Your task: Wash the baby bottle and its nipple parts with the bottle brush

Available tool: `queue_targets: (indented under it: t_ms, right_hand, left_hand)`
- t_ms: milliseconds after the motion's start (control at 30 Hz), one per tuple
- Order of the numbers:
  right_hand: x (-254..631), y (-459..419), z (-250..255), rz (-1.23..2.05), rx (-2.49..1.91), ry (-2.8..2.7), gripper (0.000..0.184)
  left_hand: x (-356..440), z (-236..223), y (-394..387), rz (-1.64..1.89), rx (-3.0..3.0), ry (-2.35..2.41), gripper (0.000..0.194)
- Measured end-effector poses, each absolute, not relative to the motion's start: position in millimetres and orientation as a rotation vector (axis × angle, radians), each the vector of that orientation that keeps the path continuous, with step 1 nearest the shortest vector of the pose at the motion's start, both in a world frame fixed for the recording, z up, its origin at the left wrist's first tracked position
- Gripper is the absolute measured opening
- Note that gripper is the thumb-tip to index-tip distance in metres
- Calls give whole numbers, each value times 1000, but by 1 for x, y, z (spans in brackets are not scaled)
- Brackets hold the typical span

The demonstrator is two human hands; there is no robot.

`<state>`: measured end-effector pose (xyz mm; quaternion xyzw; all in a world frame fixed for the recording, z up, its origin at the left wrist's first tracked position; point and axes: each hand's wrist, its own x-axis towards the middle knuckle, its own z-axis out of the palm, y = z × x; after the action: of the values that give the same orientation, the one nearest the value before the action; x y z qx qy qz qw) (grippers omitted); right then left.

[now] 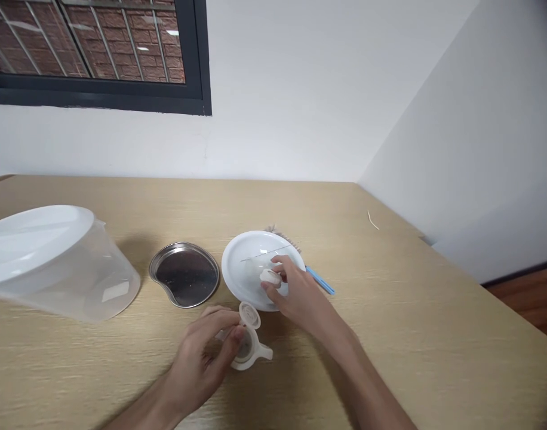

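Tabletop [435,358] spreads across the middle and lower frame, with your two hands working near its lower centre. Your left hand [202,349] grips a whitish plastic fitting [255,353] between thumb and fingers; a stubby arm points right from its ring-shaped body, and a small round cap [250,315] stands at its top. Your right hand [295,291] pinches a small white piece [269,277] over the white plate [234,269], right of centre; you cannot tell whether the piece touches the plate. A thin wire [264,254] slants across the plate, above your right fingers. Behind the plate, a brush shows grey bristles and, toward the right, a blue handle [320,280]. Left of the plate sits a curved steel dish [186,275], and at the left edge a large translucent container [94,286] lies tilted, its white lid [40,239] toward the upper left.
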<state>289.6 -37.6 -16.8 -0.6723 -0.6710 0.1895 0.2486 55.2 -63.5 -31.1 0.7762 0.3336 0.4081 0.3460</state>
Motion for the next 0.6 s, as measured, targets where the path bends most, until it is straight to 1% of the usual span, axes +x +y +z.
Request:
queue_targets:
  t_ms: [67, 167, 233, 467, 533, 600]
  right_hand:
    - [290, -37, -19, 500, -1831, -1829, 34]
    - [291, -37, -20, 461, -1831, -1837, 27]
    - [293, -36, -22, 420, -1831, -1847, 25]
    - [296, -36, -24, 273, -1841, -1902, 39]
    - [295, -36, -23, 242, -1853, -1924, 36]
    - [294, -37, -22, 230, -1870, -1943, 27]
  left_hand:
    - [56, -31, -63, 1061, 2023, 872, 13]
    - [56, -29, -63, 1062, 2023, 872, 14]
    - [56, -29, -64, 1072, 2016, 870, 15]
    - [55, -34, -65, 1120, 2037, 871, 16]
    - [54, -35, -65, 1118, 2043, 876, 17]
    - [53, -36, -65, 1103, 2022, 896, 18]
